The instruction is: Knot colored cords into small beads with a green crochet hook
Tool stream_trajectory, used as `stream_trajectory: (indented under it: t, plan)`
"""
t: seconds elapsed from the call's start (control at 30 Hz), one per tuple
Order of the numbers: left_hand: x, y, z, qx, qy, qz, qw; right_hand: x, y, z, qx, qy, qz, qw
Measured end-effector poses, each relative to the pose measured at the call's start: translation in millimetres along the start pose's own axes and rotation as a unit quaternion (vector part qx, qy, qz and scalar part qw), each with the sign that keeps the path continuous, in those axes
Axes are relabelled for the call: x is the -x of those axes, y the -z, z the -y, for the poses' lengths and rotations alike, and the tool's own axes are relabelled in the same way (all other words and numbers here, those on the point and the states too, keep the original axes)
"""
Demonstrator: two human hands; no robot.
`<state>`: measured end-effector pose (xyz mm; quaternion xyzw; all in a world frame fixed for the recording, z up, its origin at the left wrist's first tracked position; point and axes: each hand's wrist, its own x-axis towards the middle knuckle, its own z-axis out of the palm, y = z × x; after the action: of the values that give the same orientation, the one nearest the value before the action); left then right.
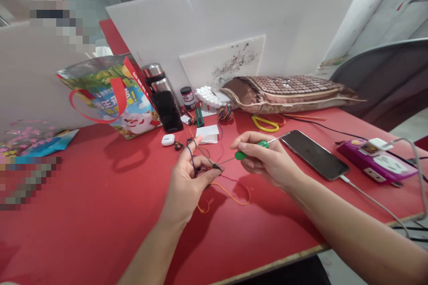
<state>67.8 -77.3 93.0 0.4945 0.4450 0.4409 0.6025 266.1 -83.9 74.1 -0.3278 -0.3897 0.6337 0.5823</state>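
Note:
My left hand (pixel 187 174) is closed, pinching a small dark piece of thread work (pixel 216 167) between thumb and fingers. Dark thread (pixel 191 153) loops around its raised index finger. In my right hand (pixel 267 160) is a green-handled crochet hook (pixel 241 155), gripped like a pen. Its thin metal shaft reaches left to the thread work; whether the tip is through a loop is too small to tell. An orange thread (pixel 248 196) trails from beneath my left hand across the red table (pixel 133 222).
Behind my hands are a folded white paper (pixel 207 134), a white earbud case (pixel 167 139), a ball of multicoloured thread (pixel 225 113) and a steel flask (pixel 156 78). On the right lie a phone (pixel 314 153) on a cable and a purple power strip (pixel 374 160). A printed bag (pixel 113 98) stands left.

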Motion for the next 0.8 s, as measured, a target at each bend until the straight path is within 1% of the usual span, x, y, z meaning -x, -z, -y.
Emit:
stream_trajectory:
  t: [0.07, 0.13, 0.17, 0.23, 0.3, 0.33, 0.37, 0.43, 0.53, 0.63, 0.7, 0.73, 0.8]
  plan:
    - [0, -0.5, 0, -0.002, -0.001, -0.013, 1.0, 1, 0, -1, 0.026, 0.035, -0.005, 0.999]
    - [1, -0.4, 0, -0.005, -0.002, -0.022, 1.0, 4, 0, -1, 0.075, 0.095, -0.017, 0.993]
    - [1, -0.2, 0, -0.005, -0.002, -0.024, 1.0, 5, 0, 0, 0.119, 0.131, -0.015, 0.984]
    - [0, 0.6, 1, -0.004, 0.002, -0.023, 1.0, 8, 0, 3, 0.231, 0.201, 0.024, 0.952]
    - [-1, 1.5, 1, 0.002, 0.002, -0.026, 1.0, 10, 0, 6, 0.325, 0.256, 0.076, 0.907]
    - [-2, 1.9, 1, 0.007, -0.001, -0.03, 1.0, 11, 0, 7, 0.351, 0.272, 0.09, 0.891]
    - [-3, 2.2, 1, 0.012, -0.004, -0.036, 0.999, 12, 0, 8, 0.363, 0.282, 0.09, 0.883]
    - [-4, 2.8, 0, 0.024, -0.009, -0.052, 0.998, 13, -1, 6, 0.359, 0.277, 0.065, 0.889]
    - [-5, 3.3, -1, 0.034, -0.007, -0.068, 0.997, 15, -2, 2, 0.319, 0.242, 0.021, 0.916]
    - [-5, 3.5, -2, 0.046, -0.006, -0.07, 0.996, 13, -2, -1, 0.225, 0.207, -0.043, 0.951]
    - [-4, 3.4, -2, 0.053, -0.006, -0.07, 0.996, 9, -1, 1, 0.138, 0.156, -0.09, 0.974]
    - [-4, 3.3, -2, 0.056, -0.007, -0.07, 0.996, 7, 0, 3, 0.104, 0.13, -0.107, 0.98]
    - [-4, 3.2, -2, 0.058, -0.01, -0.072, 0.996, 4, 0, 6, 0.065, 0.105, -0.129, 0.984]
